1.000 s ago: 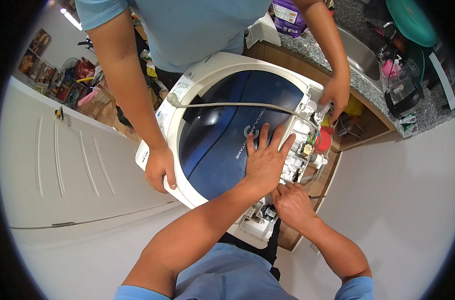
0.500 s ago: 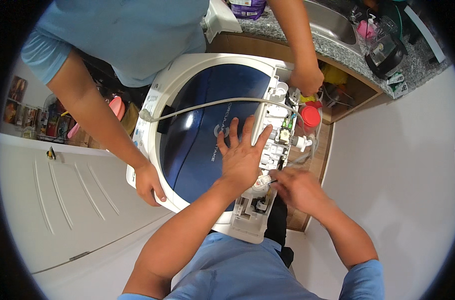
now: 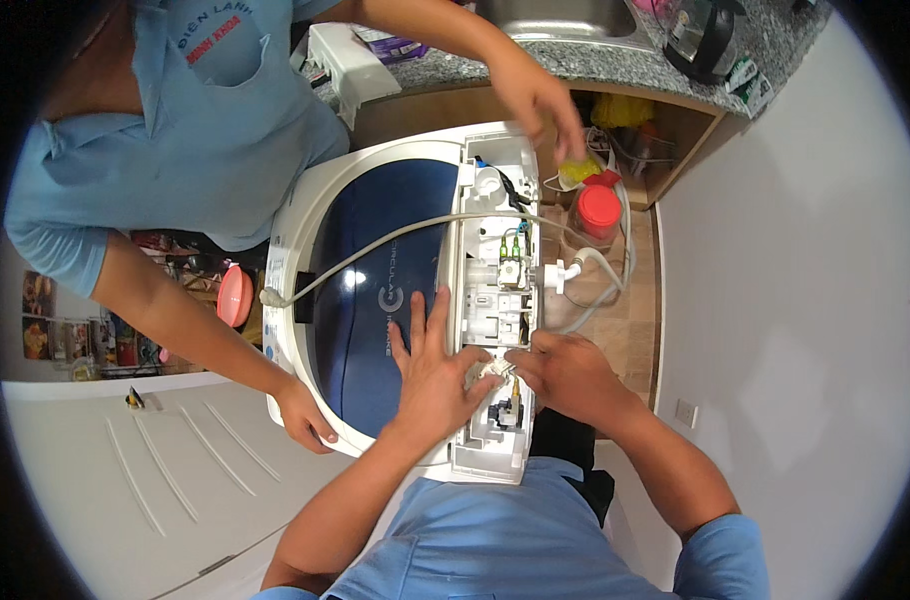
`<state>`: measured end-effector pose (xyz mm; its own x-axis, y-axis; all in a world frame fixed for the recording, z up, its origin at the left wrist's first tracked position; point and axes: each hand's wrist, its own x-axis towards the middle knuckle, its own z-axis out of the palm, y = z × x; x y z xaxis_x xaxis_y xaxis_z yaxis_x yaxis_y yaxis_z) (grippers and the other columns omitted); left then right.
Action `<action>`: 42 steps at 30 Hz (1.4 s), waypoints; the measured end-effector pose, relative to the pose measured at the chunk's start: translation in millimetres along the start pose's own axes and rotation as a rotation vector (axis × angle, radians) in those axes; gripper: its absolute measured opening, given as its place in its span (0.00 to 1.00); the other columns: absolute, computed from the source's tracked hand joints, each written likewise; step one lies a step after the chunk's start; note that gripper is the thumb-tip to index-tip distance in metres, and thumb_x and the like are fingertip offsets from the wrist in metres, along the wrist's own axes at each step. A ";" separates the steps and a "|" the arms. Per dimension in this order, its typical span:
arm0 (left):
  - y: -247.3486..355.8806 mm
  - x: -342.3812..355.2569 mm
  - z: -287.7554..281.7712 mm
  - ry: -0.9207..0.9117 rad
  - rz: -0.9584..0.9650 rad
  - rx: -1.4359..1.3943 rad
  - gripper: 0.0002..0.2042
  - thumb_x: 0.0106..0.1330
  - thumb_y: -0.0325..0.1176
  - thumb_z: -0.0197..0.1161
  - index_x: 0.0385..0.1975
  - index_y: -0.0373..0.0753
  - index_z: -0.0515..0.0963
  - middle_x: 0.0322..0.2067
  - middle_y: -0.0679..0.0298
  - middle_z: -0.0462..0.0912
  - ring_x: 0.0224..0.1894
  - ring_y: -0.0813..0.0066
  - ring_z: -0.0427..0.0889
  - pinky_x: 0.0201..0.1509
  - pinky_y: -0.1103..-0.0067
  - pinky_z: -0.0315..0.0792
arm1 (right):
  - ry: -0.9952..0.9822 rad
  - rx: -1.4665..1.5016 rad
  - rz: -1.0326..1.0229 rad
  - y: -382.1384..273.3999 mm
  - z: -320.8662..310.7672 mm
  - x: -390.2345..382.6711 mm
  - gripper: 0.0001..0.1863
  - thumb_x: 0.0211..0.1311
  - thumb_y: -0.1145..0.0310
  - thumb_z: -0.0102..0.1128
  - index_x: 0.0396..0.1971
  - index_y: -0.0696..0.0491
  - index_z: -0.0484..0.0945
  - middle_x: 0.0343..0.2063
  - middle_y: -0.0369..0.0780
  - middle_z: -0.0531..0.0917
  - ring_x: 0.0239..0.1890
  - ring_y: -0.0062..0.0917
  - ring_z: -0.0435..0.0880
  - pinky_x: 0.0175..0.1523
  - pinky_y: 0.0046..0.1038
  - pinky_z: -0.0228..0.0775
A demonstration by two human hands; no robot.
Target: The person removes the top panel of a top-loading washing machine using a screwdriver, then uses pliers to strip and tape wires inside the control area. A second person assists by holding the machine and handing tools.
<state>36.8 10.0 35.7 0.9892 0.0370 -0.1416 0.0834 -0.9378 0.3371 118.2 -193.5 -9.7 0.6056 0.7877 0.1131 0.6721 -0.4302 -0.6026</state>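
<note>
A white top-loading washing machine (image 3: pixel 295 235) with a dark blue lid (image 3: pixel 370 300) stands below me, its rear control housing (image 3: pixel 495 300) opened to show valves and wiring. My left hand (image 3: pixel 430 365) lies flat on the lid beside the housing, thumb touching a pale wire bundle (image 3: pixel 483 372). My right hand (image 3: pixel 565 372) pinches that same bundle inside the housing. A grey cable (image 3: pixel 375 250) runs across the lid. Another person in a light blue shirt holds the machine's rim with one hand (image 3: pixel 305 418) and its far corner with the other hand (image 3: pixel 540 100).
A white hose (image 3: pixel 595 270) leaves the housing at the back. A red-lidded jar (image 3: pixel 597 210) and a yellow object (image 3: pixel 580 170) sit behind the machine under a granite counter (image 3: pixel 615 60). A white door (image 3: pixel 125 470) lies to the left, a white wall to the right.
The view has shifted so the machine sits more upright in frame. My left hand slid down the lid toward the housing's near end, and both hands now meet at the wire bundle.
</note>
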 end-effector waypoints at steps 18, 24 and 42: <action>10.7 14.8 21.0 0.052 0.004 0.105 0.09 0.59 0.43 0.73 0.38 0.52 0.91 0.78 0.39 0.40 0.80 0.32 0.32 0.72 0.31 0.29 | 0.022 -0.186 -0.072 4.7 10.5 -4.1 0.07 0.63 0.66 0.59 0.38 0.50 0.83 0.31 0.39 0.75 0.36 0.33 0.80 0.46 0.37 0.68; 4.8 30.7 7.7 -0.139 0.233 0.227 0.06 0.64 0.41 0.68 0.35 0.52 0.90 0.80 0.48 0.41 0.80 0.37 0.32 0.73 0.32 0.27 | 0.095 -0.029 0.215 -9.0 30.9 -11.1 0.06 0.62 0.68 0.65 0.36 0.52 0.83 0.31 0.41 0.75 0.34 0.38 0.80 0.44 0.40 0.68; 23.1 38.8 15.6 -0.108 0.020 0.110 0.07 0.56 0.40 0.72 0.33 0.50 0.92 0.78 0.54 0.52 0.82 0.51 0.34 0.74 0.38 0.20 | 0.419 0.101 0.260 -9.5 63.2 -26.2 0.13 0.58 0.69 0.69 0.44 0.49 0.84 0.29 0.37 0.72 0.33 0.31 0.78 0.40 0.34 0.64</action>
<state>75.2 -15.5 23.5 0.9713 -0.0139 -0.2373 0.0442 -0.9704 0.2376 69.1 -182.2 -56.9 0.8803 0.4069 0.2439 0.4445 -0.5277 -0.7239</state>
